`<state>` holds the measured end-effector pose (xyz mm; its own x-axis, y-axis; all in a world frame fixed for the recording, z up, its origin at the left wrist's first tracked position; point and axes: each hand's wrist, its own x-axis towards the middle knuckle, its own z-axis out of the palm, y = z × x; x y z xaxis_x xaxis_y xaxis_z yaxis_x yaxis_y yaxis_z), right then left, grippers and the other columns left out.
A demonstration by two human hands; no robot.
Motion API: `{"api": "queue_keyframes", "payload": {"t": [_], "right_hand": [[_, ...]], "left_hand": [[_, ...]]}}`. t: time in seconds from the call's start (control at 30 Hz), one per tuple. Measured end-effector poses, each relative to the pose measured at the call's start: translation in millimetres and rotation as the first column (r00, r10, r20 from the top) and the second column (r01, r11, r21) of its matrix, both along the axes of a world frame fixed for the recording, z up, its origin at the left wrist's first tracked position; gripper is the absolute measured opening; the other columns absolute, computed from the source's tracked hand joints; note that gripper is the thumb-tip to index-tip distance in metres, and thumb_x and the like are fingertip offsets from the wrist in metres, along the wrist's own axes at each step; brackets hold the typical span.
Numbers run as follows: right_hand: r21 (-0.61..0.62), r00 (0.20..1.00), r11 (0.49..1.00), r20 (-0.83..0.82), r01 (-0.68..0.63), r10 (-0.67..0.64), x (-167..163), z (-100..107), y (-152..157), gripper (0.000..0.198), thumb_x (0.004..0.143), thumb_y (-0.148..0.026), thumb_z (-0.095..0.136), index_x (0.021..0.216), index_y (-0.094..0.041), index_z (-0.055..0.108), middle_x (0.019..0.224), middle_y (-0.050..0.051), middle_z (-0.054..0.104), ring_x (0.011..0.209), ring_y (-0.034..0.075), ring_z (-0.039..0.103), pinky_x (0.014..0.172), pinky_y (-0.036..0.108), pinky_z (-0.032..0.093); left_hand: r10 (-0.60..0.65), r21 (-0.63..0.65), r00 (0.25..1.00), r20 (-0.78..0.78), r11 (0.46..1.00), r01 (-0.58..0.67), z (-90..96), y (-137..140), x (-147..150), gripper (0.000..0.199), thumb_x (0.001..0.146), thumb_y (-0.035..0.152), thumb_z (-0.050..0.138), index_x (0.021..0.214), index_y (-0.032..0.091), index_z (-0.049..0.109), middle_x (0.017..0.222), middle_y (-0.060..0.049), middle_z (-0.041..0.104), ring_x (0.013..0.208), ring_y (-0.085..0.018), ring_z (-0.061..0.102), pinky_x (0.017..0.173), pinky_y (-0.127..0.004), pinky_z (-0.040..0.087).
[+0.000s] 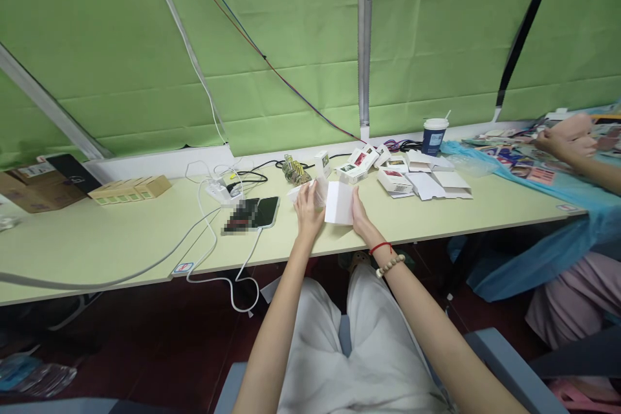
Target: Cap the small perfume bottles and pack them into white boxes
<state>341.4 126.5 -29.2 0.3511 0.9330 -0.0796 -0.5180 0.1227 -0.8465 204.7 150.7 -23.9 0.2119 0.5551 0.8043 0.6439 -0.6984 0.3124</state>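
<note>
A white paper box [339, 203], partly unfolded, is held between my two hands just above the table's front edge. My left hand [309, 208] grips its left flaps, fingers bent over the white card. On the other side my right hand [359, 210] clasps the box's right edge, most of its fingers hidden behind it. Past my hands lie several small white boxes [353, 172] with printed red and green pictures. Flattened white cartons [438, 184] lie to the right of these. Behind my left hand is a bundle of greenish and yellow packets [295, 170].
A phone [268, 212] on a white cable lies left of my hands, near a power strip [224, 191]. Tan boxes [130, 189] stand farther left. A lidded cup [433, 137] stands at the back right. Another person's hand [557, 142] works over printed cards at far right.
</note>
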Motion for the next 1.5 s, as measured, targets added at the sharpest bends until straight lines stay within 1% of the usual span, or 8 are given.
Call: {"api": "queue_keyframes", "payload": {"t": [0.13,0.2,0.27,0.47,0.7,0.87,1.03,1.5], "right_hand": [[0.045,0.992,0.998,-0.125,0.032,-0.026,2,7,-2,0.057,0.089,-0.061,0.023,0.099,-0.019,0.06,0.08,0.004,0.067,0.058,0.012,0.058,0.052,0.022,0.046],[0.094,0.994,0.996,-0.111,-0.002,0.012,1,9,-2,0.055,0.087,-0.064,0.026,0.095,-0.02,0.058,0.067,0.0,0.062,0.044,0.009,0.047,0.042,0.02,0.039],[0.126,0.996,0.992,-0.08,-0.029,0.039,1,8,-3,0.052,0.085,-0.065,0.031,0.092,-0.02,0.056,0.066,-0.002,0.058,0.039,0.006,0.039,0.038,0.018,0.034],[0.159,0.999,0.987,-0.027,-0.028,0.033,0,3,-3,0.039,0.086,-0.056,0.039,0.097,-0.02,0.052,0.084,0.001,0.065,0.046,0.005,0.048,0.039,0.016,0.034],[0.214,0.987,0.976,0.146,0.04,-0.073,-4,-2,-2,0.035,0.083,-0.05,0.048,0.103,-0.022,0.046,0.075,-0.003,0.061,0.045,0.004,0.05,0.035,0.013,0.031],[0.319,0.945,0.945,0.284,0.067,-0.163,-6,-5,-4,0.034,0.081,-0.05,0.049,0.098,-0.022,0.046,0.073,-0.006,0.055,0.041,0.002,0.046,0.034,0.014,0.03],[0.343,0.905,0.932,0.351,0.114,-0.239,-5,-6,-5,0.034,0.083,-0.052,0.045,0.098,-0.021,0.046,0.071,-0.006,0.052,0.04,0.002,0.045,0.037,0.015,0.034],[0.32,0.897,0.941,0.376,0.11,-0.233,-5,-6,-6,0.04,0.08,-0.054,0.045,0.101,-0.019,0.045,0.068,-0.007,0.052,0.038,0.003,0.045,0.035,0.014,0.033]], "left_hand": [[-0.007,-0.037,1.0,0.0,0.999,0.007,0.3,0,0,0.066,0.073,0.03,0.058,0.135,0.021,0.038,0.137,-0.014,0.04,0.13,-0.029,0.031,0.101,-0.044,0.028],[-0.007,-0.05,1.0,0.0,0.999,0.007,0.5,0,0,0.066,0.072,0.028,0.057,0.135,0.021,0.039,0.137,-0.014,0.04,0.13,-0.029,0.031,0.102,-0.044,0.028],[-0.004,-0.049,1.0,0.003,0.999,0.004,0.6,0,0,0.066,0.072,0.025,0.057,0.135,0.022,0.039,0.137,-0.013,0.04,0.13,-0.028,0.032,0.102,-0.043,0.028],[-0.008,-0.022,1.0,0.022,1.0,0.009,0.2,0,0,0.068,0.071,0.022,0.059,0.135,0.024,0.038,0.136,-0.013,0.041,0.13,-0.028,0.032,0.102,-0.043,0.028],[0.094,-0.006,0.991,0.093,0.996,-0.094,0.2,1,-1,0.071,0.07,0.024,0.06,0.136,0.021,0.034,0.135,-0.015,0.039,0.127,-0.029,0.034,0.102,-0.044,0.028],[0.1,0.002,0.987,0.127,0.995,-0.101,1.3,0,-1,0.069,0.07,0.022,0.059,0.135,0.021,0.035,0.133,-0.015,0.041,0.126,-0.03,0.035,0.102,-0.044,0.029],[0.126,0.008,0.985,0.116,0.992,-0.128,3.0,-2,0,0.067,0.069,0.022,0.06,0.132,0.02,0.038,0.13,-0.014,0.044,0.123,-0.029,0.038,0.1,-0.043,0.03],[0.26,0.026,0.965,0.018,0.965,-0.261,4.9,-7,1,0.069,0.067,0.021,0.059,0.133,0.022,0.039,0.125,-0.013,0.043,0.116,-0.03,0.04,0.097,-0.044,0.03]]}}
